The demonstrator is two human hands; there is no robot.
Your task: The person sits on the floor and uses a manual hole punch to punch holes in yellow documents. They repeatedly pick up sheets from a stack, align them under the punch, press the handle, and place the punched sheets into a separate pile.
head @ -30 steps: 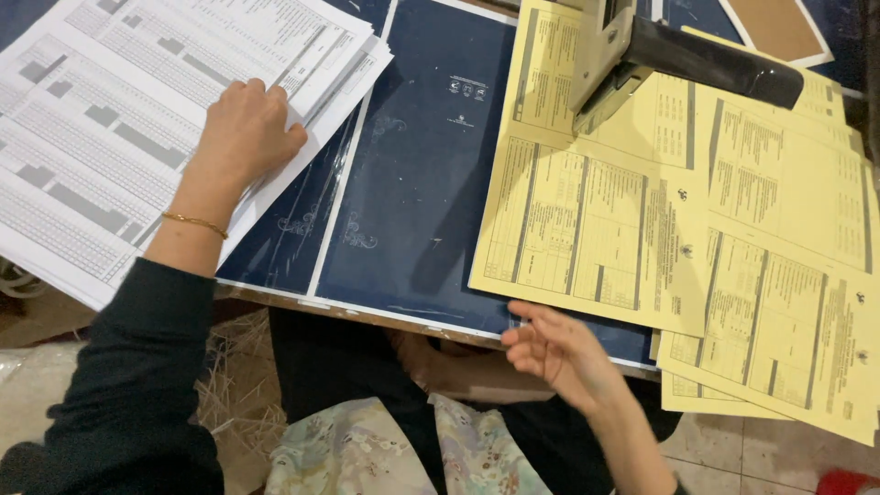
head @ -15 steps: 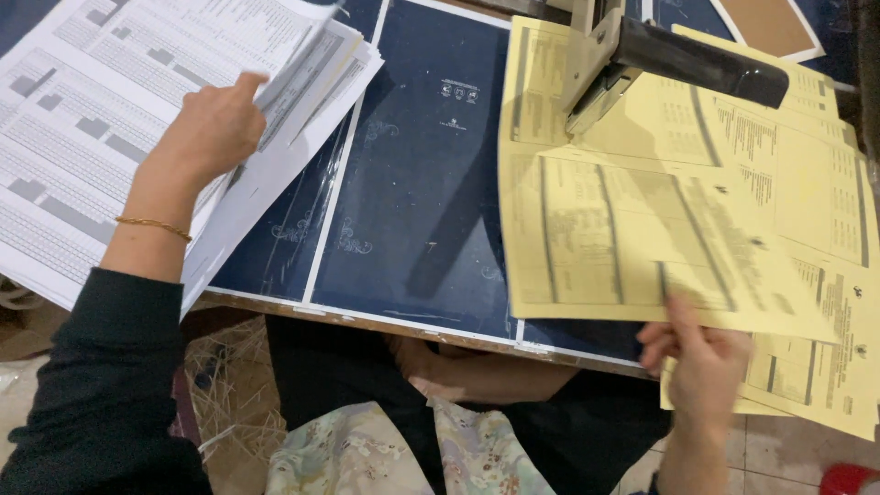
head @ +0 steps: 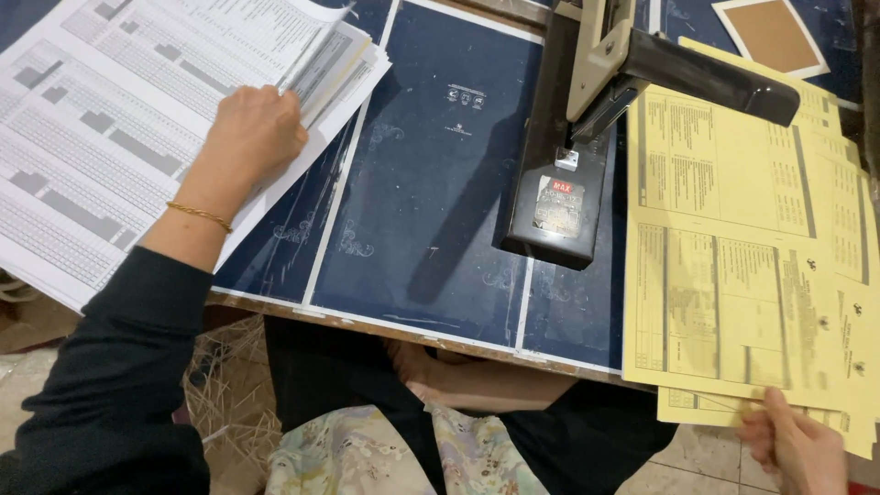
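My left hand (head: 249,137) rests on a thick stack of white printed sheets (head: 110,128) at the left of the table, its fingers curled into the lifted edges of the top pages. A thin gold bracelet circles that wrist. At the bottom right, my right hand (head: 796,447) pinches the near edge of a yellow printed sheet (head: 733,302) that lies over other yellow sheets. A large black and beige long-arm stapler (head: 587,147) stands between the two stacks, just left of the yellow sheets.
Dark blue printed boards (head: 431,202) cover the tabletop. A brown card with a white border (head: 768,37) lies at the far right. Below the table edge are my lap, a floral cloth (head: 385,454) and straw on the floor (head: 229,385).
My right hand has slid the yellow sheet to the right, uncovering the stapler's base. My left hand has shifted on the white stack and dug into the page edges.
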